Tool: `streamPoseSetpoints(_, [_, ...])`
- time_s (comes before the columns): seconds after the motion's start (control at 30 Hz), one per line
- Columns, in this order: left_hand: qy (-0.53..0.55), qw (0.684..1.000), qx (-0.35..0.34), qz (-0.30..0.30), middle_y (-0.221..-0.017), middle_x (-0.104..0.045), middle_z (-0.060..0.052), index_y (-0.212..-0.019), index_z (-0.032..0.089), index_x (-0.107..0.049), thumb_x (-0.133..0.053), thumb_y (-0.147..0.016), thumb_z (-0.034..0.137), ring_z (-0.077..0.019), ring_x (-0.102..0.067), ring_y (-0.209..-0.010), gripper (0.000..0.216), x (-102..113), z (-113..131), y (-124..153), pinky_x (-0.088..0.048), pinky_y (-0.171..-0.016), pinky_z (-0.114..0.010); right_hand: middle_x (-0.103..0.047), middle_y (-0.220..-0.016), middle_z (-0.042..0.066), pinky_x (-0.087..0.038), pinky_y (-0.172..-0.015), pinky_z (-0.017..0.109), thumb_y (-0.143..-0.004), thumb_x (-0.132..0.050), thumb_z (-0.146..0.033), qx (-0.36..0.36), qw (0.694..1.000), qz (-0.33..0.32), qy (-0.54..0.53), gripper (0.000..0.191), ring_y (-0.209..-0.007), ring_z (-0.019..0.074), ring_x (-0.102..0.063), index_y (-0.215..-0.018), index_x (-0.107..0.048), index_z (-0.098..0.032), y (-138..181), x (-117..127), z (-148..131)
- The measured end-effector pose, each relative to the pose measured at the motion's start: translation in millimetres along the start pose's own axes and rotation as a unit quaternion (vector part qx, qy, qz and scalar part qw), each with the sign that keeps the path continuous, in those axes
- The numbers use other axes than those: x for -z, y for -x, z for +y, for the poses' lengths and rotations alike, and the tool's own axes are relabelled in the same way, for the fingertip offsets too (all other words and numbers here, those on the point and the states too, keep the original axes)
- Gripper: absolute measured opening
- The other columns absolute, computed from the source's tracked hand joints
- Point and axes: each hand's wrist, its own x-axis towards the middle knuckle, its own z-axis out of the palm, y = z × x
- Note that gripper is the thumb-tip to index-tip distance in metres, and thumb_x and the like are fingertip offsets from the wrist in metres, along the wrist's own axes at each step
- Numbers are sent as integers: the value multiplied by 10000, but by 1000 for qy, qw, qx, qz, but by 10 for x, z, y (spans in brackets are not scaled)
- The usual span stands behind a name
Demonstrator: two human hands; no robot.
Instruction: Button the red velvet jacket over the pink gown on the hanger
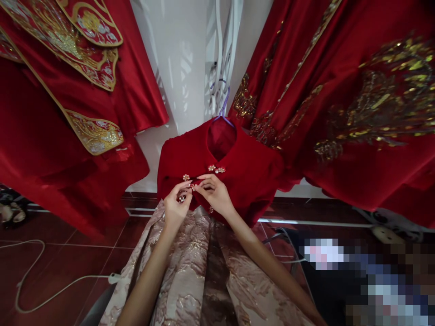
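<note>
A red velvet jacket (251, 163) hangs in front of me from a purple hanger (223, 105). Beaded, flower-shaped frog buttons run down its front, and the pair at the collar (216, 169) is joined. Lower down, the fingertips of my left hand (176, 206) and my right hand (217, 194) meet at one small frog button (193, 186) on the front edge. Both hands pinch it, partly hiding it. Another beaded flower (186, 177) shows just above my left fingers, and one more (211, 209) sits below my right hand.
Red gowns with gold embroidery hang at the left (129, 86) and right (340, 172). Behind the jacket stands a white metal rack (219, 50). A pinkish brocade garment (183, 267) fills the space below my hands. A white cable (44, 253) crosses the tiled floor.
</note>
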Motion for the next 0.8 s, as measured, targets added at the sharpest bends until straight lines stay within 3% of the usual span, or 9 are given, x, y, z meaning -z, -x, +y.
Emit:
streamPoseSetpoints(0.33, [-40, 999, -2, 9, -1002, -711, -53, -1044, 171, -673, -615, -795, 306, -151, -676, -866, 289, 58, -62, -109, -541, -853, -298, -610, -832, 10, -553, -702, 241, -811, -572, -216, 77, 993, 19, 87, 246, -771, 116, -615, -1056, -551, -205, -11, -89, -126])
streamPoseSetpoints(0.7, [-64, 997, 4, -47, -899, -731, -24, -919, 193, -712, -642, -770, 339, -145, -688, -761, 220, 158, -13, -241, -566, -778, -284, -592, -830, 19, -564, -709, 251, -834, -544, -223, 117, 984, 59, 120, 199, -778, 125, -609, -1032, -551, -205, -73, -112, -133])
streamPoseSetpoints(0.8, [-49, 996, 4, -69, -888, -717, -33, -895, 180, -687, -638, -772, 333, -141, -678, -783, 202, 156, -53, -298, -558, -771, -280, -612, -868, 35, -564, -732, 266, -853, -531, -255, 118, 986, 43, 112, 200, -821, 135, -623, -1044, -560, -204, -94, -79, -115])
